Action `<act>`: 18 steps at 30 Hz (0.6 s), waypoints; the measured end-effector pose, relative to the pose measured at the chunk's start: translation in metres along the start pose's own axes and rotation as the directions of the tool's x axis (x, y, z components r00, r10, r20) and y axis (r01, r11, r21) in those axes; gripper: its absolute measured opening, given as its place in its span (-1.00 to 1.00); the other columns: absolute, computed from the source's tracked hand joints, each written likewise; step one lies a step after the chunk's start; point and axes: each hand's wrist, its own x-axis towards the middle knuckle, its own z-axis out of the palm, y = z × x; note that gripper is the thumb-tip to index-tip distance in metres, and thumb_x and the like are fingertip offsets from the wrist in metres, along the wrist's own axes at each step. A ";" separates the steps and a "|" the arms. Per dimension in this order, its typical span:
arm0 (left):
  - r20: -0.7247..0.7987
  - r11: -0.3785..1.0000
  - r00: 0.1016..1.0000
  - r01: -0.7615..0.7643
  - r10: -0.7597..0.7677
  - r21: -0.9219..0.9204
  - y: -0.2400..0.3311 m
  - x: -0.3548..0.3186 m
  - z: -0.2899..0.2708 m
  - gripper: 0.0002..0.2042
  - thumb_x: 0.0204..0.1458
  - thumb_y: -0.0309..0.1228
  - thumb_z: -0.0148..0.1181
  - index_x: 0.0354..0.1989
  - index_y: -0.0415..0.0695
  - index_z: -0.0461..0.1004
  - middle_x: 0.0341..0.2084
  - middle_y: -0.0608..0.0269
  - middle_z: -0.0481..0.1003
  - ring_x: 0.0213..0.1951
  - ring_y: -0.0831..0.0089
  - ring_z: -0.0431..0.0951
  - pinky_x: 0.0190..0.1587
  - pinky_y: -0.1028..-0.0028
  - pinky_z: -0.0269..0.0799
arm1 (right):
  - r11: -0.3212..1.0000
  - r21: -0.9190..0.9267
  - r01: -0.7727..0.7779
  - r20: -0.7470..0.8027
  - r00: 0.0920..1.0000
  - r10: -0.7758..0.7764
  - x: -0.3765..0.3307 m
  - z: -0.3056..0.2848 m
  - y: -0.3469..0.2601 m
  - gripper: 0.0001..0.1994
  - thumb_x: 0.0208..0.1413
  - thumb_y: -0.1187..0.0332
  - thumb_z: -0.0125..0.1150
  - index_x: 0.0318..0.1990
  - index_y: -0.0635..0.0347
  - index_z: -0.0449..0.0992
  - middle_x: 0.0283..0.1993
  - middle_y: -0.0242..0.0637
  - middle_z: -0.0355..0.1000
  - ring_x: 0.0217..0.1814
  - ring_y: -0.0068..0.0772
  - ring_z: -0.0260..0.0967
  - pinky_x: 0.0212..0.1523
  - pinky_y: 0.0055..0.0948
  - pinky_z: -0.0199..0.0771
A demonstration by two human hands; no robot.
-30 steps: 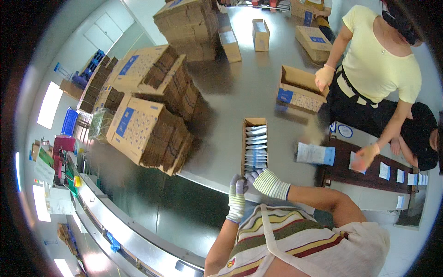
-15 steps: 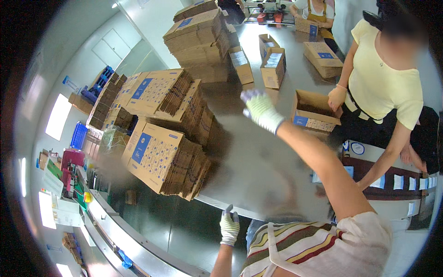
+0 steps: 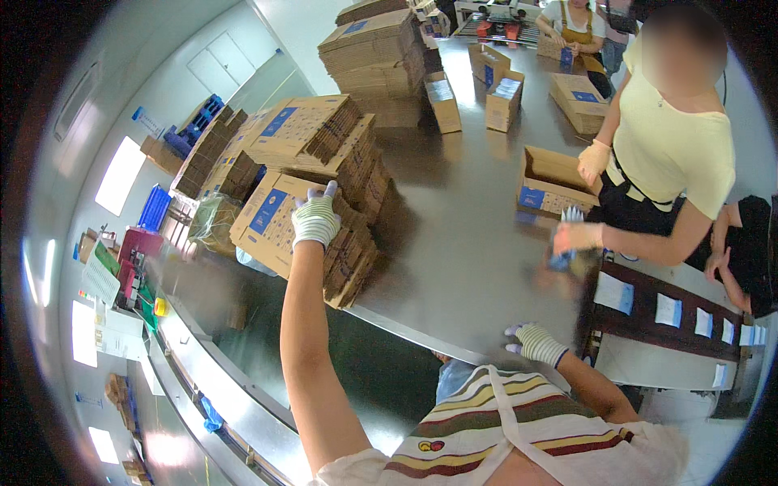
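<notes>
My left hand (image 3: pixel 316 220), in a striped glove, reaches over the near stack of flattened cardboard cartons (image 3: pixel 267 217). Its fingers are spread against the top carton close to the stack's right edge. The cartons are brown with a blue panel and small blue prints. Gloved the same way, my right hand (image 3: pixel 536 343) is low over the table's near edge, fingers apart and holding nothing. Beyond it, an upright open carton (image 3: pixel 555 197) stands in front of a co-worker in a yellow top, whose blurred hand carries white-and-blue packets (image 3: pixel 570 231).
More stacks of flattened cartons (image 3: pixel 301 121) stand on the left of the metal table (image 3: pixel 454 267). Small cartons filled with packets (image 3: pixel 504 101) sit farther back. On the right, a dark conveyor (image 3: pixel 640 304) carries white-and-blue packets. Another person sits at the far end.
My left hand has risen from below the table edge onto the near carton stack. My right hand has drawn back from mid-table to its near edge. The co-worker's hand has lifted packets toward the open carton.
</notes>
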 end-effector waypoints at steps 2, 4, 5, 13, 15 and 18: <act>-0.130 0.996 0.990 -0.039 0.049 0.077 0.004 -0.001 0.016 -0.43 -0.08 -0.44 0.09 0.18 0.21 0.19 0.01 -0.01 0.31 -0.08 0.03 0.43 -0.09 0.17 0.40 | 0.999 0.023 -0.043 -0.039 0.998 0.044 -0.011 -0.008 0.000 -0.53 0.03 0.00 0.07 0.02 0.08 0.40 -0.05 -0.04 0.39 0.02 -0.01 0.31 0.07 -0.14 0.26; -0.172 0.990 0.985 -0.001 0.025 0.141 0.016 -0.011 0.018 -0.46 -0.05 -0.52 0.02 0.17 0.18 0.20 -0.08 0.00 0.37 -0.19 0.08 0.50 -0.20 0.20 0.46 | 0.996 0.072 -0.059 -0.102 0.993 0.066 -0.023 -0.013 0.004 -0.54 0.04 0.01 0.06 0.02 0.08 0.40 -0.04 -0.03 0.38 0.03 0.00 0.30 0.08 -0.14 0.25; -0.320 0.981 0.944 -0.024 0.086 0.194 0.016 -0.019 0.024 -0.56 -0.02 -0.57 -0.08 0.08 0.11 0.28 -0.23 0.05 0.43 -0.33 0.10 0.52 -0.34 0.23 0.47 | 0.996 0.072 -0.059 -0.146 0.987 0.069 -0.028 -0.012 0.005 -0.55 0.01 0.03 0.10 -0.03 0.11 0.42 -0.03 -0.03 0.39 0.03 0.00 0.31 0.08 -0.15 0.25; -0.719 0.946 0.625 -0.286 0.306 0.153 0.052 -0.168 -0.024 -0.66 -0.04 -0.45 -0.01 -0.02 -0.07 0.33 -0.26 0.22 0.45 -0.25 0.32 0.49 -0.20 0.30 0.35 | 0.963 0.267 0.043 -0.230 0.973 0.021 -0.046 -0.039 0.014 -0.56 0.01 0.06 0.14 -0.01 0.13 0.42 -0.10 -0.04 0.44 0.00 -0.07 0.36 0.07 -0.25 0.30; -0.778 0.920 0.579 -0.393 0.245 -0.003 0.065 -0.222 -0.045 -0.66 -0.01 -0.44 0.05 0.00 -0.11 0.31 -0.22 0.19 0.46 -0.22 0.29 0.48 -0.13 0.34 0.33 | 0.914 0.390 0.113 -0.351 0.936 0.034 -0.052 -0.076 -0.003 -0.53 0.00 0.08 0.18 0.01 0.17 0.40 -0.04 -0.06 0.42 0.04 -0.14 0.35 0.09 -0.29 0.29; -0.821 0.682 0.569 -0.584 -0.043 -0.440 0.078 -0.263 -0.037 -0.72 0.07 -0.42 0.04 -0.04 -0.20 0.31 -0.24 0.12 0.47 -0.25 0.38 0.48 -0.17 0.43 0.36 | 0.806 0.491 0.332 -0.689 0.714 0.126 -0.032 -0.112 -0.007 -0.44 -0.01 0.11 0.23 0.07 0.29 0.30 0.12 -0.07 0.31 0.14 -0.24 0.27 0.13 -0.31 0.23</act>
